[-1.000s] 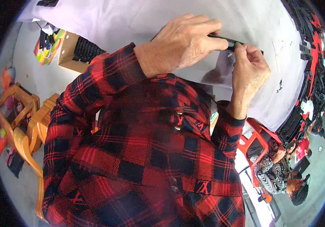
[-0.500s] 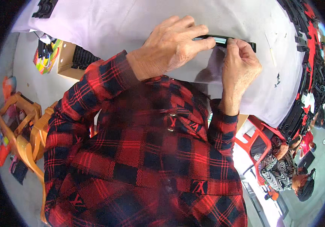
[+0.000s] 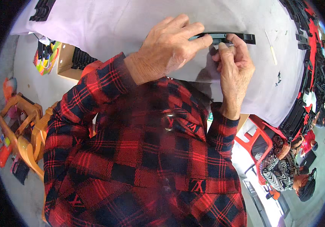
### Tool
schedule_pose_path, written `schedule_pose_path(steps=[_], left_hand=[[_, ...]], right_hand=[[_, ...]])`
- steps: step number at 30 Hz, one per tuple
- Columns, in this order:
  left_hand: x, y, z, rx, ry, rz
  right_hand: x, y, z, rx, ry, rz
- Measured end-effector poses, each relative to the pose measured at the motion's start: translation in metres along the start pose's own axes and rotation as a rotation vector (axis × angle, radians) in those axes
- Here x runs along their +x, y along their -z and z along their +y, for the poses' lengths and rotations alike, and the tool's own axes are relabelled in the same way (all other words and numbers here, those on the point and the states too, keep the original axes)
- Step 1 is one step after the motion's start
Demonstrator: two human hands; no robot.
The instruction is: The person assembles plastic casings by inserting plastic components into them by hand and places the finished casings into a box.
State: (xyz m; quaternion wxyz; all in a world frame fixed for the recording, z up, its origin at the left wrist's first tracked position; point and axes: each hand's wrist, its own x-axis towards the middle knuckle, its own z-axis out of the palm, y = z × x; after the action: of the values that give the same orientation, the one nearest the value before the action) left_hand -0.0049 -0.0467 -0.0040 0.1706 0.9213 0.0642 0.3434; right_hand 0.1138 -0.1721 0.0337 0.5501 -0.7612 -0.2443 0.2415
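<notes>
A long, narrow black plastic part [image 3: 246, 38] with a glossy strip along its middle lies crosswise in front of me, over the white cloth. My left hand [image 3: 172, 48] grips its left end between the thumb and fingers, covering that end. At the middle of the part, my right hand [image 3: 235, 66] pinches the near edge, with the index finger over the top and the thumb close in front. The right end of the part sticks out free beyond that hand. Whether a smaller piece sits between the right fingertips is hidden.
On the white cloth [image 3: 132, 22] lie a thin stick with a pale handle [image 3: 273, 56] and small dark bits [image 3: 279, 78]. Black plastic parts [image 3: 302, 45] line the right edge. A cardboard box [image 3: 65, 62], a wooden chair [image 3: 28, 147] and a seated person [image 3: 279, 170] are around.
My right fingers have slid left along the black part and lowered to its near edge. The part has tilted a little, and its strip shines less. My left hand keeps its grip.
</notes>
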Motion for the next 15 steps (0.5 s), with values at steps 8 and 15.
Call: schedule_pose_path(steps=[8, 15], left_hand=[[-0.0001, 0.0003, 0.0017, -0.018, 0.016, -0.01], [0.0003, -0.0002, 0.0026, -0.016, 0.014, 0.013]], right_hand=[[-0.007, 0.0057, 0.006, -0.299, 0.2, 0.09], [-0.0064, 0.0008, 0.0032, -0.742, 0.351, 0.101]])
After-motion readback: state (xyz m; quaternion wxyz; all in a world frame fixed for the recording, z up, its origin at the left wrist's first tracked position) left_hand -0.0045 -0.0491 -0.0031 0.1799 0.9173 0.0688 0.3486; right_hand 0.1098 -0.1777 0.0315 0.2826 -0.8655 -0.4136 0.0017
